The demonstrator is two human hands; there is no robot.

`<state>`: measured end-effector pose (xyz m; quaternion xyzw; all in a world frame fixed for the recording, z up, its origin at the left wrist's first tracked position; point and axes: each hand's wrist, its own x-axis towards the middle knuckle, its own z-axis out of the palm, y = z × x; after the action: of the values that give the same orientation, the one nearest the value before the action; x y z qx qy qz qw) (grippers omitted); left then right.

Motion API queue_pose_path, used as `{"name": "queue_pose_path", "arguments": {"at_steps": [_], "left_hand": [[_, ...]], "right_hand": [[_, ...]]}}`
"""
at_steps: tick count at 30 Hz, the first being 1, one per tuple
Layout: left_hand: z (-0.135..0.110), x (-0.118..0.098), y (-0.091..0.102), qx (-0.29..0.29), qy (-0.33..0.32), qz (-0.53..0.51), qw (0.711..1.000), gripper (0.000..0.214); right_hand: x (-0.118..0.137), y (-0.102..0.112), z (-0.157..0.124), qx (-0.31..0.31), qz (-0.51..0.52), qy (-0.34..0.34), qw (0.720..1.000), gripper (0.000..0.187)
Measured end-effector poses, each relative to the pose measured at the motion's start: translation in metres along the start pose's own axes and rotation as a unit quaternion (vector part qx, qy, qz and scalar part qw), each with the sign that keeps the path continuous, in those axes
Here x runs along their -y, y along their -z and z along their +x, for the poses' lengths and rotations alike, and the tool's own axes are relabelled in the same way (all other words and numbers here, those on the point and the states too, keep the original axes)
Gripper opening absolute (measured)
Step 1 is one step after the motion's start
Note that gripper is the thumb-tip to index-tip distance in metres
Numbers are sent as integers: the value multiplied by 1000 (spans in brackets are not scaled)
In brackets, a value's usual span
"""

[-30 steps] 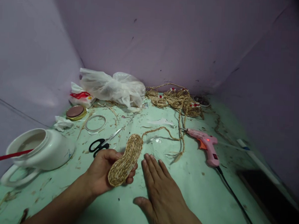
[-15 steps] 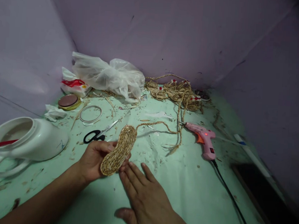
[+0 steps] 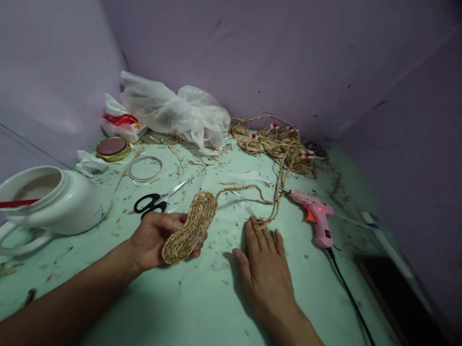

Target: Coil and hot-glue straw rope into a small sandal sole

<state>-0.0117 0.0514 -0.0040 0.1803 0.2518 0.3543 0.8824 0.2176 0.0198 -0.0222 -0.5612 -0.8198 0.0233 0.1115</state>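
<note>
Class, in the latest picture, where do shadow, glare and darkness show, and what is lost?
Head view: soft shadow beside the right hand; pale sheen on the white pot; red glow on the glue gun; near-black upper right corner; dark slab at lower right, details lost.

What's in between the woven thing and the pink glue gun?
The head view shows a braided rope and small scraps between the woven thing and the glue gun.

Single head-worn view, looking forward and down, green surface (image 3: 193,310) near below, purple wall (image 3: 283,57) beyond
</note>
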Motion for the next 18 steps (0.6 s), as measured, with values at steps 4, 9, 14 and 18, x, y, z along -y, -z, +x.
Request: {"name": "queue_pose_path", "arguments": {"at_steps": [4, 9, 14, 18], "left_hand": [[1, 1, 1, 4, -4, 3, 1000, 36], [0, 1, 3, 4, -13, 10, 1000, 38], [2, 0, 2, -3, -13, 10, 1000, 38], [2, 1, -1, -10, -7, 15, 1000, 43]], "right_hand": [[0, 7, 11, -15, 73, 78, 994, 49], [14, 12, 24, 99, 88, 148, 980, 67], [14, 28, 0, 139, 234, 307, 912, 46], [7, 41, -14, 58, 333, 319, 885, 35]]}}
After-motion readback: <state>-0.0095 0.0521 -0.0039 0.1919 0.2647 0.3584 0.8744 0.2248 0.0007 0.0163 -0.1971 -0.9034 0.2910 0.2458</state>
